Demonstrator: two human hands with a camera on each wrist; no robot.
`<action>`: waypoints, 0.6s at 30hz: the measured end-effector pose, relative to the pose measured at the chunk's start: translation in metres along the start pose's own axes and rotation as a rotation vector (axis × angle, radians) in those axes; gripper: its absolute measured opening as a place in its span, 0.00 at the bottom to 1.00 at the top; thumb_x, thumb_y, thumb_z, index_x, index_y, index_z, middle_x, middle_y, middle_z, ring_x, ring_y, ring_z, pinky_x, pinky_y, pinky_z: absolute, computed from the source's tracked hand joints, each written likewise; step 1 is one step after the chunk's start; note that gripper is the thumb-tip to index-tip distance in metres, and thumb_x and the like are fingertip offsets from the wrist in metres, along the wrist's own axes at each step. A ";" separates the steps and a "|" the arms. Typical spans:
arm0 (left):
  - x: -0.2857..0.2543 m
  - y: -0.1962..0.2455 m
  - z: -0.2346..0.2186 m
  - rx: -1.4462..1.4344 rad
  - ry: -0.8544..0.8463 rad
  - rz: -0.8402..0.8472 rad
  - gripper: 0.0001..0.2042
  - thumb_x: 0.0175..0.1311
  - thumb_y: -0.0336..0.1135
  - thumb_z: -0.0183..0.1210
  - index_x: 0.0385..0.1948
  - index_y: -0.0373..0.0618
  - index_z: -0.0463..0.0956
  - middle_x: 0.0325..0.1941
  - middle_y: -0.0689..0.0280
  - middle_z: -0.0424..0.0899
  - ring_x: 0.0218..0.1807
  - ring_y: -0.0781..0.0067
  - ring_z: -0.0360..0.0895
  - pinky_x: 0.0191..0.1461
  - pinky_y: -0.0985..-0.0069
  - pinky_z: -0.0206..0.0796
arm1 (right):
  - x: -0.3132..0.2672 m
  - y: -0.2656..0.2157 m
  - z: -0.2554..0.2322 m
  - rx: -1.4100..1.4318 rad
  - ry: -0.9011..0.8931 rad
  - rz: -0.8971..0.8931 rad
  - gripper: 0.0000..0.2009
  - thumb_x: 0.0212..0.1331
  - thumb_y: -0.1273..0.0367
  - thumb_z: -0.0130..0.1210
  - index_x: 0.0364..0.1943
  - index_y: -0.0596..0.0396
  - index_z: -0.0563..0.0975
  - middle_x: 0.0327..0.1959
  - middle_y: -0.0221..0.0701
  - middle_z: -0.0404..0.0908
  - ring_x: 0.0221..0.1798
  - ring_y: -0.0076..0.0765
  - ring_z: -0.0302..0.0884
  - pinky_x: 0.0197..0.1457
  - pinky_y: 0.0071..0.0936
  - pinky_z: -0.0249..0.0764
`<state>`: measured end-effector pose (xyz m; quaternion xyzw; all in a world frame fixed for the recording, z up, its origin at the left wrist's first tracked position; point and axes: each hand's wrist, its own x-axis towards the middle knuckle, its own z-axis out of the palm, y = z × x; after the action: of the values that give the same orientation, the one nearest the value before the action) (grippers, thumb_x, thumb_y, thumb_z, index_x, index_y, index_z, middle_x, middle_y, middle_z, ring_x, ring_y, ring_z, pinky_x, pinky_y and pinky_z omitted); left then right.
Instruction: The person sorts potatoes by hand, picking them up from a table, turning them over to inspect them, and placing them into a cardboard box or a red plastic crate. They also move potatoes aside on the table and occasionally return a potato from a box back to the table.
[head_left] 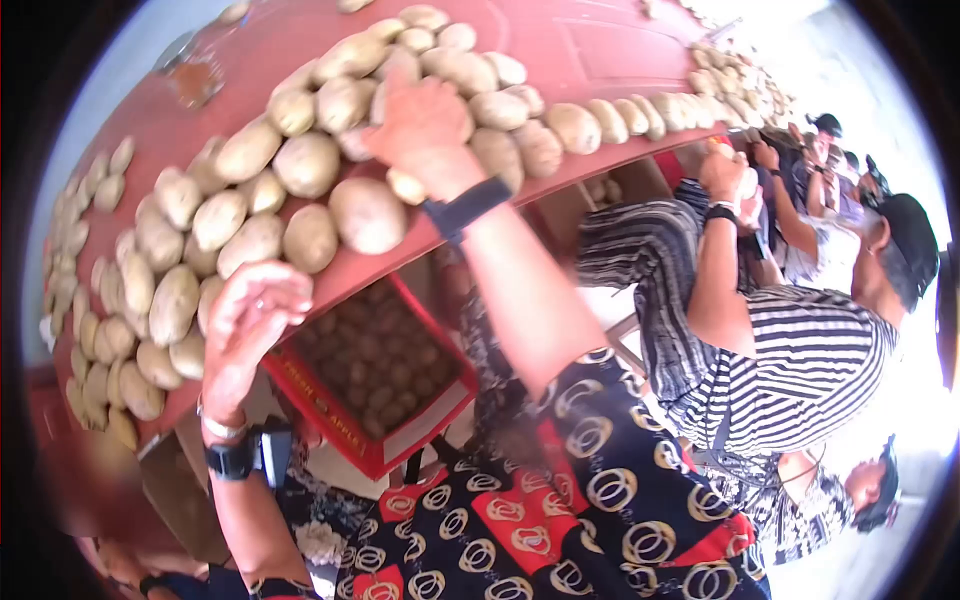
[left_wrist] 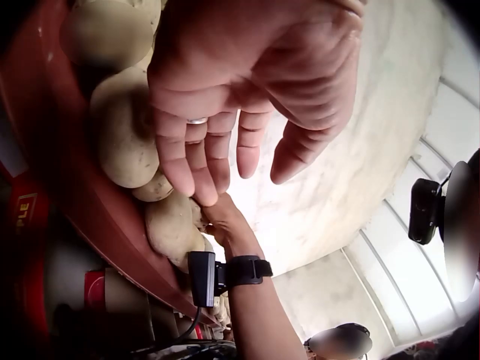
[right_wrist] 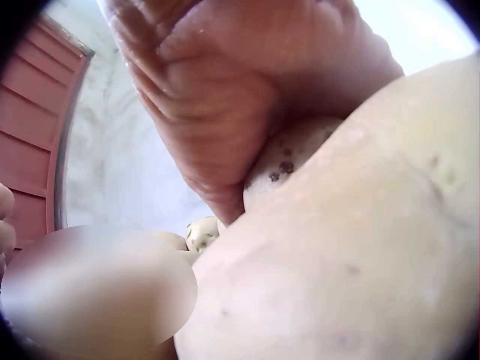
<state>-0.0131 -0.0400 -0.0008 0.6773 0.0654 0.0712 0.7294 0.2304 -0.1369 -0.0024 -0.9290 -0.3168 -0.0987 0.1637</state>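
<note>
My right hand (head_left: 425, 125) reaches into the pile of potatoes (head_left: 305, 165) on the red table. In the right wrist view, the palm and thumb side of this hand (right_wrist: 225, 97) curl over a dark-spotted potato (right_wrist: 289, 154), its fingertips hidden. A large pale potato (right_wrist: 352, 225) fills the foreground there. My left hand (head_left: 255, 325) hovers at the table's near edge beside the potatoes, holding nothing. In the left wrist view, the fingers of that hand (left_wrist: 247, 97) are loosely bent, with a ring on one, close over potatoes (left_wrist: 124, 127) along the edge.
Below the table edge sits a red-rimmed cardboard box (head_left: 375, 465) filled with potatoes. A row of potatoes (head_left: 640, 115) runs along the table (head_left: 600, 50) to the right. A person in a striped shirt (head_left: 800, 350) sits at the right, with others beyond. A clear container (head_left: 195, 82) stands farther back.
</note>
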 end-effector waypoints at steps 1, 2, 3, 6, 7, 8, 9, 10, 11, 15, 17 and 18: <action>0.000 -0.002 -0.003 0.038 0.020 0.031 0.15 0.58 0.28 0.54 0.48 0.39 0.67 0.46 0.64 0.74 0.43 0.76 0.74 0.47 0.78 0.67 | -0.002 0.000 -0.001 0.079 -0.024 0.010 0.36 0.40 0.55 0.64 0.53 0.59 0.62 0.41 0.46 0.75 0.46 0.50 0.71 0.49 0.41 0.68; 0.000 -0.004 -0.004 0.018 0.068 0.055 0.15 0.58 0.29 0.53 0.47 0.39 0.67 0.46 0.64 0.74 0.41 0.76 0.74 0.46 0.78 0.67 | -0.002 -0.001 0.001 0.078 0.003 0.007 0.36 0.40 0.57 0.64 0.53 0.59 0.62 0.41 0.46 0.74 0.46 0.50 0.71 0.50 0.41 0.67; 0.000 -0.007 -0.004 -0.005 0.116 0.077 0.15 0.58 0.29 0.53 0.47 0.39 0.67 0.45 0.64 0.74 0.40 0.77 0.74 0.44 0.78 0.67 | -0.002 -0.001 0.001 0.076 0.028 0.003 0.36 0.40 0.59 0.64 0.53 0.59 0.61 0.41 0.47 0.74 0.46 0.50 0.70 0.51 0.40 0.66; 0.002 -0.007 -0.008 0.025 0.216 0.136 0.13 0.59 0.30 0.53 0.45 0.40 0.68 0.43 0.65 0.74 0.37 0.79 0.72 0.41 0.81 0.65 | -0.007 0.003 -0.002 0.223 0.078 -0.002 0.33 0.40 0.59 0.62 0.53 0.59 0.64 0.41 0.47 0.74 0.45 0.51 0.70 0.51 0.40 0.65; 0.006 -0.008 -0.009 0.026 0.210 0.144 0.13 0.59 0.30 0.53 0.45 0.40 0.68 0.43 0.65 0.74 0.37 0.79 0.72 0.41 0.81 0.65 | -0.004 0.007 -0.004 0.220 0.087 -0.001 0.33 0.40 0.59 0.62 0.53 0.59 0.64 0.41 0.47 0.74 0.45 0.51 0.70 0.51 0.40 0.65; 0.007 -0.011 -0.011 0.071 0.285 0.181 0.12 0.59 0.29 0.53 0.45 0.41 0.68 0.43 0.66 0.75 0.37 0.79 0.72 0.42 0.81 0.65 | -0.003 0.009 -0.007 0.174 0.031 0.012 0.32 0.40 0.58 0.61 0.51 0.59 0.66 0.42 0.47 0.74 0.46 0.51 0.69 0.52 0.41 0.65; 0.007 -0.007 -0.012 0.130 0.372 0.217 0.12 0.59 0.29 0.53 0.45 0.41 0.68 0.42 0.67 0.75 0.38 0.80 0.71 0.42 0.81 0.65 | -0.001 0.005 -0.007 0.144 -0.028 0.015 0.31 0.40 0.58 0.61 0.49 0.59 0.68 0.43 0.47 0.73 0.47 0.50 0.69 0.52 0.41 0.64; 0.007 -0.006 -0.004 0.203 0.516 0.278 0.11 0.60 0.28 0.51 0.45 0.41 0.69 0.41 0.68 0.75 0.39 0.80 0.70 0.44 0.81 0.64 | 0.001 0.011 0.013 0.069 0.055 -0.032 0.28 0.41 0.57 0.60 0.46 0.59 0.70 0.45 0.47 0.73 0.50 0.50 0.68 0.54 0.41 0.63; 0.007 -0.010 -0.009 0.292 0.595 0.258 0.12 0.60 0.25 0.52 0.47 0.41 0.69 0.43 0.68 0.75 0.44 0.79 0.71 0.49 0.79 0.64 | -0.003 0.005 -0.007 0.090 -0.006 -0.026 0.28 0.42 0.57 0.59 0.49 0.56 0.69 0.46 0.45 0.73 0.52 0.49 0.68 0.55 0.43 0.62; 0.011 -0.010 -0.011 0.547 0.672 0.369 0.13 0.58 0.22 0.53 0.45 0.41 0.70 0.41 0.68 0.76 0.44 0.80 0.72 0.49 0.81 0.65 | 0.002 0.013 0.003 0.242 -0.044 -0.094 0.32 0.42 0.58 0.61 0.56 0.49 0.66 0.50 0.42 0.69 0.56 0.46 0.63 0.57 0.45 0.57; 0.010 -0.004 -0.009 0.628 0.638 0.349 0.12 0.57 0.21 0.53 0.43 0.40 0.71 0.38 0.69 0.77 0.40 0.81 0.73 0.46 0.82 0.66 | 0.001 0.013 0.007 0.187 0.001 -0.131 0.30 0.42 0.61 0.61 0.54 0.50 0.68 0.49 0.42 0.69 0.55 0.48 0.63 0.56 0.44 0.59; 0.015 -0.004 -0.004 0.643 0.694 0.400 0.12 0.52 0.20 0.54 0.39 0.41 0.73 0.32 0.66 0.77 0.32 0.79 0.74 0.37 0.81 0.67 | 0.001 0.011 0.007 0.192 0.007 -0.133 0.30 0.42 0.61 0.61 0.54 0.50 0.68 0.49 0.42 0.69 0.55 0.48 0.63 0.56 0.44 0.59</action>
<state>0.0010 -0.0334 -0.0049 0.8030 0.1915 0.4062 0.3917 0.2386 -0.1424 -0.0115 -0.8857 -0.3851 -0.0819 0.2461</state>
